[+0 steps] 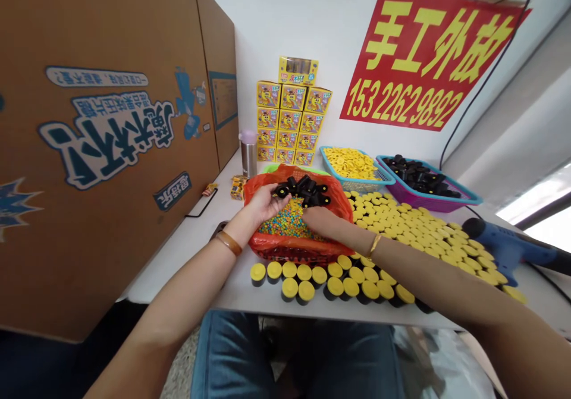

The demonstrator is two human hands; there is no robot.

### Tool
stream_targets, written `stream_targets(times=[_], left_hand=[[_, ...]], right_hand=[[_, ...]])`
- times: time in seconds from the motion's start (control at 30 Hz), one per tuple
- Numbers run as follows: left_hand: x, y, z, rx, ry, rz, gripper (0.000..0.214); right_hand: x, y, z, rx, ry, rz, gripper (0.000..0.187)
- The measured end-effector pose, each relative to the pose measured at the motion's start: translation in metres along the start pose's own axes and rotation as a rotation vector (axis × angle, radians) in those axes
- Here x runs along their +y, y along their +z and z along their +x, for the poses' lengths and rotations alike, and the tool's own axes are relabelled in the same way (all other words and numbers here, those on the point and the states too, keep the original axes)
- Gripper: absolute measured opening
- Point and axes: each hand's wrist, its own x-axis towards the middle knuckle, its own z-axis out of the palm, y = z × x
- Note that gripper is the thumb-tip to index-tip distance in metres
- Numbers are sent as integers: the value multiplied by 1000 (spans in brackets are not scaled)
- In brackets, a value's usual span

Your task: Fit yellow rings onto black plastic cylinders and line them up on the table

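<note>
A red plastic bag [267, 245] lines a basket in front of me, holding many small multicoloured balls [285, 223]. A heap of small black containers [310, 188] lies at the far side of the bag. My left hand [266, 203] is over the bag's left side, its fingers closed around a black container [282, 191]. My right hand [317, 220] reaches down among the balls, near the black containers, and its fingers are mostly hidden there. Rows of black containers with yellow lids [306, 291] stand upright along the table's front edge.
A large cardboard box [134, 220] walls off the left. Behind are a steel bottle [248, 155], stacked yellow boxes [289, 122], a basket of yellow lids [352, 164] and a basket of black containers [419, 176]. More lidded containers [419, 232] and a blue power tool [499, 244] occupy the right.
</note>
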Motion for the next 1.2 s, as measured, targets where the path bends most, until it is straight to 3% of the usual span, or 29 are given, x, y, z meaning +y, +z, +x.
stream_targets(times=[0.1,0.17,0.27,0.33,0.5,0.67,0.73,0.87,1.0,1.2], left_hand=[[-4,1,-1,-14,149,28,5],[-6,0,-1,-43,248,80,12],[-8,-2,0,-64,344,159,22],[-8,-5,1,-65,346,205,21],[-9,-9,1,-41,354,436,34],[-15,-7,1,-359,310,600,44],[-18,-6,1,-428,328,669,41],[-20,-4,3,-468,416,738,35],[-19,-5,4,-434,475,788,36],[-20,-7,6,-427,389,798,39]], right_hand=[[-2,5,7,-24,-148,127,25],[1,11,10,5,-205,371,21],[10,19,11,96,-136,880,15],[17,20,8,147,-54,1156,25],[33,3,-8,284,51,1377,36],[43,-13,-21,427,67,1261,33],[44,-18,-22,488,83,1165,32],[40,-27,-22,507,67,956,21],[33,-41,-24,487,11,696,11],[25,-58,-24,465,-140,152,20]])
